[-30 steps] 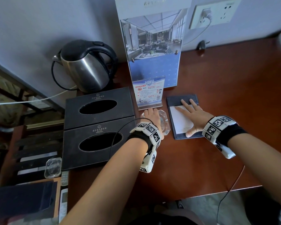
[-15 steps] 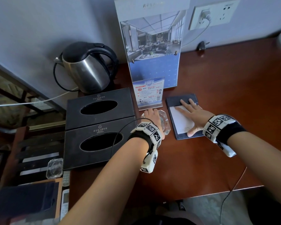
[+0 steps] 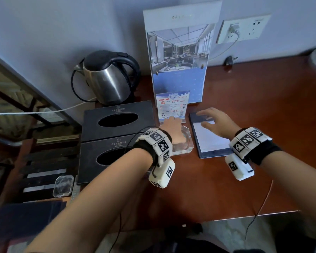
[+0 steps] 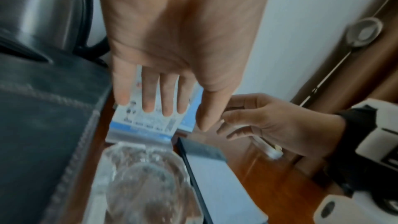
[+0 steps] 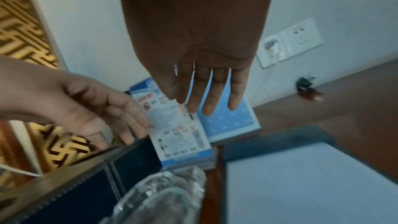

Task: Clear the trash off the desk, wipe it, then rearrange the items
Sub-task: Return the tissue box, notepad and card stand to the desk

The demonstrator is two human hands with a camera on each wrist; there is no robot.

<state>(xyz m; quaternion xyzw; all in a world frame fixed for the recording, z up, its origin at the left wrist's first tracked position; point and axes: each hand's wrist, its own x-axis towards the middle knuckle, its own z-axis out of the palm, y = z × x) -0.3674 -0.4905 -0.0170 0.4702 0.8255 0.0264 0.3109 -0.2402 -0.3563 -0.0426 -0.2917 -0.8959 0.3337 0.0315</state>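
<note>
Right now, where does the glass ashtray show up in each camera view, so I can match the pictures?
Head: glass ashtray at centre, partly under the left hand, between the lower tissue box and the notepad.
Left wrist: bottom centre, below the fingers.
Right wrist: bottom centre-left.
Shared landmark: the small blue-and-white sign card, standing just behind the ashtray.

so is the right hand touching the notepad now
Apart: the left wrist view shows the right hand hanging above the notepad, desk visible under its fingers.
</note>
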